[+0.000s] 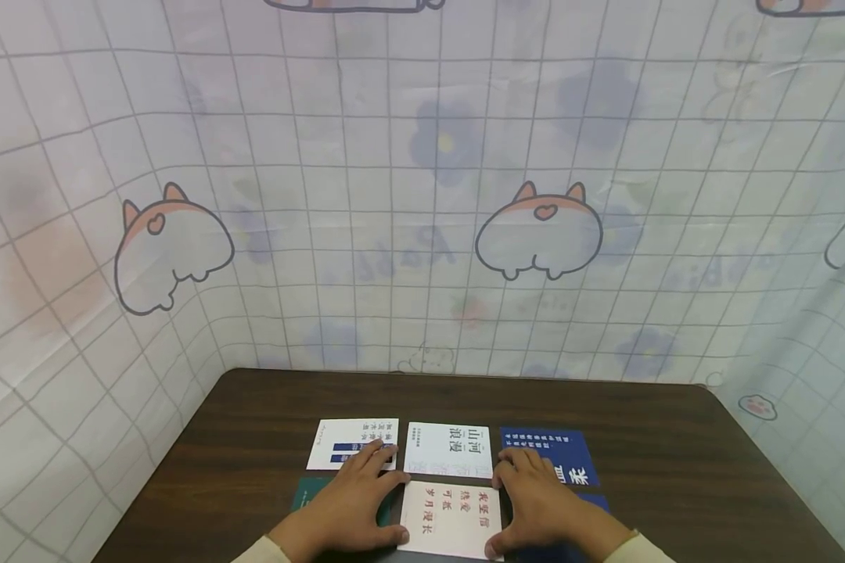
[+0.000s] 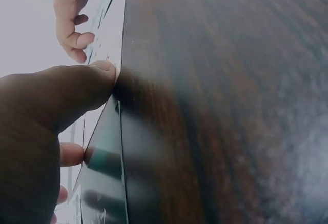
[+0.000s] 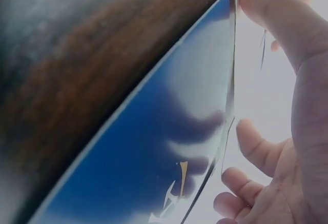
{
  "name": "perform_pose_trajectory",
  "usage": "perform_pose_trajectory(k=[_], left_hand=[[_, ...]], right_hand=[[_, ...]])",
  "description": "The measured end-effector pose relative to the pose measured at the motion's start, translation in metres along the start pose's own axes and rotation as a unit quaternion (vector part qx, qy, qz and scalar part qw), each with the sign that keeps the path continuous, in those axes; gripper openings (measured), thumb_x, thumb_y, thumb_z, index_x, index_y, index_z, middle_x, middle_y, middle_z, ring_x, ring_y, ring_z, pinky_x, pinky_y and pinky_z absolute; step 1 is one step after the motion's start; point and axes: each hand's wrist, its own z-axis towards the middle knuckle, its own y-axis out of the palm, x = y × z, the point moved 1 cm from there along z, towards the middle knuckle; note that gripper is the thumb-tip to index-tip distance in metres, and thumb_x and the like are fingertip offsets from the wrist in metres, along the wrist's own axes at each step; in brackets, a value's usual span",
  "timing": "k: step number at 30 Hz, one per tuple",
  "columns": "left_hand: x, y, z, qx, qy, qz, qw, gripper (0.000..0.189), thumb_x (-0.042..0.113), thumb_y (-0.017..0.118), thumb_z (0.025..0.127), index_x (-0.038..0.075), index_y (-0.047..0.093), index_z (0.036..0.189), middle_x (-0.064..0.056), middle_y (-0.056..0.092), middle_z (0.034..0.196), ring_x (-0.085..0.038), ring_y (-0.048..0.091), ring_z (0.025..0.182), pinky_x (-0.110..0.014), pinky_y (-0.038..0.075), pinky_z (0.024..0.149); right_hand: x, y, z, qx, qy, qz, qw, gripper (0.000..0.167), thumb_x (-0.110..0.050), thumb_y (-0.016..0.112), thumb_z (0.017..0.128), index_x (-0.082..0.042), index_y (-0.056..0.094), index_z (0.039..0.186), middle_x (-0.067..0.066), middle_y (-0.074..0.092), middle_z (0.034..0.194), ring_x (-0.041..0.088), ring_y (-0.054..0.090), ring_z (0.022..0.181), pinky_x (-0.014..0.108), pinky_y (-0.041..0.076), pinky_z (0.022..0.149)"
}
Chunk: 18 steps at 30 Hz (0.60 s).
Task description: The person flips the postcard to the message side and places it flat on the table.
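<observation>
On the table, cards seemingly form two rows.

Smooth paper or thin card stock makes up the printed cards lying on a worktop with dark brown wood grain, its streaked surface taking a cloudy sheen in the wrist views. The blue card has a glossy, almost mirror-like face that throws back dark reflections of the fingers, while its cut edge shows pale. The green card gleams too, dark shapes mirrored across it. Seen from the head, the white card looks flat and matt. The backdrop appears to be printed cloth, softly creased, above sleeves of matt, cream fabric.
</observation>
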Motion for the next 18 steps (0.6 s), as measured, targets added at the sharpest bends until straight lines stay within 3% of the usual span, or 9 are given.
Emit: perform_pose_trajectory(k=[6, 9, 13, 18], left_hand=[[0.0021, -0.0029, -0.0005, -0.004, 0.001, -0.012, 0.9999, 0.078, 0.072, 0.067, 0.083, 0.024, 0.058, 0.144, -0.009, 0.035, 0.161, -0.037, 0.024, 0.149, -0.069, 0.029, 0.109], [0.0018, -0.0031, -0.0011, 0.003, 0.01, -0.015, 0.9998, 0.078, 0.07, 0.068, 0.084, 0.023, 0.057, 0.145, -0.009, 0.036, 0.16, -0.038, 0.026, 0.149, -0.07, 0.03, 0.108], [0.0014, -0.0018, -0.0009, 0.026, 0.022, -0.016, 0.9993, 0.076, 0.067, 0.072, 0.083, 0.023, 0.058, 0.142, -0.006, 0.044, 0.154, -0.035, 0.03, 0.146, -0.07, 0.031, 0.107], [0.0007, 0.0003, 0.0017, 0.058, 0.027, -0.015, 0.9978, 0.071, 0.062, 0.079, 0.08, 0.022, 0.062, 0.136, 0.004, 0.056, 0.139, -0.026, 0.039, 0.138, -0.063, 0.033, 0.107]], right_hand=[[0.0003, 0.0023, 0.0013, 0.016, -0.008, -0.011, 0.9998, 0.083, -0.072, 0.089, 0.05, -0.019, 0.054, 0.104, 0.012, 0.049, 0.133, 0.033, 0.043, 0.123, 0.06, 0.036, 0.096], [0.0, 0.0026, -0.0005, 0.027, -0.012, -0.008, 0.9995, 0.085, -0.073, 0.089, 0.05, -0.02, 0.052, 0.105, 0.003, 0.049, 0.12, 0.027, 0.044, 0.114, 0.055, 0.037, 0.093], [-0.0007, 0.0031, -0.0043, 0.041, -0.009, 0.005, 0.9991, 0.087, -0.071, 0.09, 0.049, -0.019, 0.051, 0.107, -0.004, 0.045, 0.107, 0.021, 0.043, 0.105, 0.05, 0.037, 0.089], [-0.0018, 0.0042, -0.0068, 0.056, -0.003, 0.011, 0.9984, 0.09, -0.067, 0.092, 0.05, -0.016, 0.051, 0.111, -0.004, 0.048, 0.109, 0.021, 0.044, 0.106, 0.052, 0.038, 0.092]])
